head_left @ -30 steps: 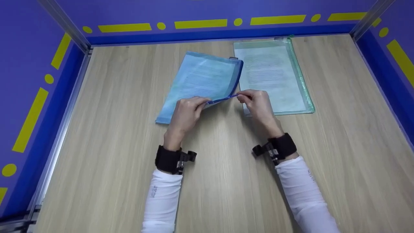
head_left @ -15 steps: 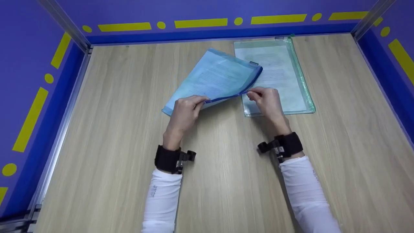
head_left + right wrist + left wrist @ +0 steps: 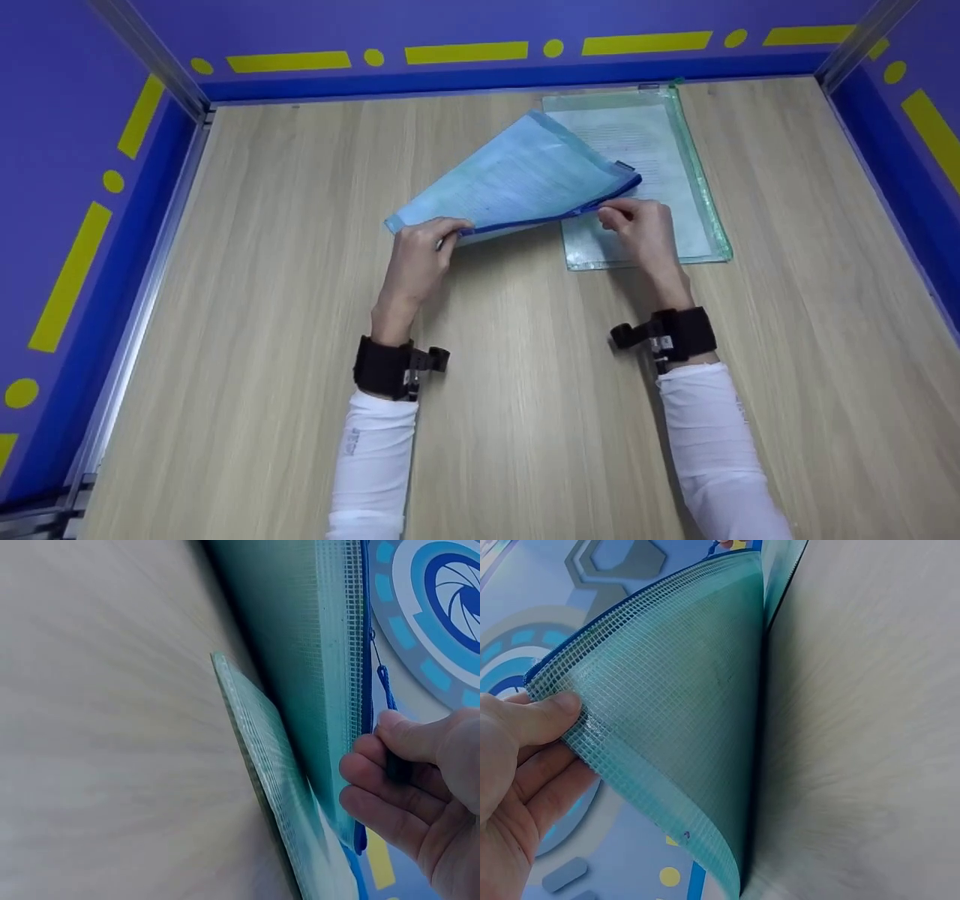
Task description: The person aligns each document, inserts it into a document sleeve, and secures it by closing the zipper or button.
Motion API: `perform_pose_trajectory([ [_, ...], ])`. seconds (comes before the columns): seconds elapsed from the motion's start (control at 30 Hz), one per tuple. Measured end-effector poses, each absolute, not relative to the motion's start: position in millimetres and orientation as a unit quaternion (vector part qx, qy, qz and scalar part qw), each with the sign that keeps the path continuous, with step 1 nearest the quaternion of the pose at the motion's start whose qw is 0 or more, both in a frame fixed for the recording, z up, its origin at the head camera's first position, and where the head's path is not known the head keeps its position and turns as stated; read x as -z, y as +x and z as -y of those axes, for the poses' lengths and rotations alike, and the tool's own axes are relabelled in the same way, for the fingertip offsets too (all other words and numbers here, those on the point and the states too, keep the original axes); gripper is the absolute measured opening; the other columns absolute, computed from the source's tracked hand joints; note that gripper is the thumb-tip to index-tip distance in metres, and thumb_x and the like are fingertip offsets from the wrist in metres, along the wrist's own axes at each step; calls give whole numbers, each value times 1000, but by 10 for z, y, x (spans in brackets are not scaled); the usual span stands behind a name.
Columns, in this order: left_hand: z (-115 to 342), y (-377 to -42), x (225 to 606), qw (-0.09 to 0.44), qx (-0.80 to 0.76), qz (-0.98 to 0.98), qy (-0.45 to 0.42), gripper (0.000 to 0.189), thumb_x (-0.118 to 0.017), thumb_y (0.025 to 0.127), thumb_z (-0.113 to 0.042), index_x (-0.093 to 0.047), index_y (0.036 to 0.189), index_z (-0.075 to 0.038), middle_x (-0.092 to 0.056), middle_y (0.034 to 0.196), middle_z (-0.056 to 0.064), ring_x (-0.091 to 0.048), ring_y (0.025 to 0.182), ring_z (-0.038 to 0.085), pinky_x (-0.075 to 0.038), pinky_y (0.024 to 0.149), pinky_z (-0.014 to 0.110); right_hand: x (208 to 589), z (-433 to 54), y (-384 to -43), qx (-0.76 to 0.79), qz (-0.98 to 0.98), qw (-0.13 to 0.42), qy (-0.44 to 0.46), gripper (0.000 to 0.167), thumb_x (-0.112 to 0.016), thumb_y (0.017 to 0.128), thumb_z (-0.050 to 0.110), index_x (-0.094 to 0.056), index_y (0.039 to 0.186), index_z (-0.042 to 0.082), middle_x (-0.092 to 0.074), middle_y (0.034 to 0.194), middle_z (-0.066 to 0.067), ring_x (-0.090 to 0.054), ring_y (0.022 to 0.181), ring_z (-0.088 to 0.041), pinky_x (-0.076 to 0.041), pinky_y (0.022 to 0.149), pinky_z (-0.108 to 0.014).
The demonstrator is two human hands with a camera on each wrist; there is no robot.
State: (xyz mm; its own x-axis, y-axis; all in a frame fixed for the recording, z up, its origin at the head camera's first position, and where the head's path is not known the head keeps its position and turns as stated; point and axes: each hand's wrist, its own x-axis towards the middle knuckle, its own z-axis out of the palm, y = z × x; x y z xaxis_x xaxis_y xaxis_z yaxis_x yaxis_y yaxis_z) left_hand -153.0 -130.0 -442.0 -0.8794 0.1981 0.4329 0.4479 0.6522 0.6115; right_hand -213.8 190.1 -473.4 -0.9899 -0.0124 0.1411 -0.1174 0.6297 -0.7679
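Observation:
A blue mesh zip pouch [image 3: 517, 169] with a printed sheet inside is lifted at its near edge and tilted, its right end over the green pouch. My left hand [image 3: 420, 259] pinches its near left corner between thumb and fingers, as the left wrist view also shows. With my right hand [image 3: 649, 232] I hold the cord pull [image 3: 386, 684] of the dark blue zip [image 3: 366, 701], near the zip's right end. Whether the zip's teeth are joined along its length cannot be told.
A green zip pouch [image 3: 694, 176] with a printed sheet lies flat at the back right, partly covered by the blue one. The wooden table [image 3: 510, 390] is bordered by a blue back wall [image 3: 480, 79] and side walls with yellow markings.
My right hand has moved right with the zip pull, along the zip. The blue pouch has swung rightward over the green pouch, and its left end has risen. My left hand has shifted slightly left.

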Motion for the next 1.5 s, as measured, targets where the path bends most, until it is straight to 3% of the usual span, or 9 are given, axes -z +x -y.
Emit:
perform_pose_trajectory([
  [0.13, 1329, -1548, 4427, 166, 378, 894, -174, 20, -60, 96, -1, -75, 107, -4, -77, 105, 11, -74, 100, 23, -59, 88, 33, 4744, -1964, -2147, -427, 902, 65, 26, 21, -66, 95, 14, -75, 108, -1, -76, 98, -21, -67, 76, -10, -48, 65, -7],
  [0.37, 1467, -1547, 4434, 179, 392, 892, -135, 19, -61, 94, 1, -76, 105, -4, -77, 103, 11, -74, 100, 23, -59, 89, 34, 4764, -2115, -2149, -431, 900, 54, -16, 24, -64, 97, 16, -74, 112, 1, -75, 104, -21, -71, 84, -18, -49, 66, -8],
  [0.67, 1543, -1560, 4454, 177, 395, 894, -119, 19, -60, 95, 1, -76, 104, -3, -77, 103, 11, -74, 100, 23, -58, 89, 33, 4786, -2256, -2181, -419, 905, 76, -26, 24, -65, 96, 17, -76, 107, -1, -75, 98, -22, -57, 67, 10, -45, 64, -7],
  [1.2, 1652, -1584, 4469, 174, 408, 894, -70, 19, -60, 95, 0, -76, 105, -4, -77, 105, 10, -73, 100, 23, -59, 89, 34, 4742, -2446, -2167, -419, 901, 77, -82, 26, -64, 97, 19, -75, 110, 1, -74, 103, -22, -58, 66, 10, -45, 63, -7],
  [1.5, 1754, -1582, 4477, 182, 409, 892, -59, 19, -60, 96, 0, -76, 105, -3, -77, 106, 12, -73, 101, 24, -58, 90, 35, 4708, -2545, -2143, -447, 886, 59, -108, 30, -62, 98, 23, -73, 116, 2, -73, 109, -18, -64, 74, 6, -52, 70, -8],
])
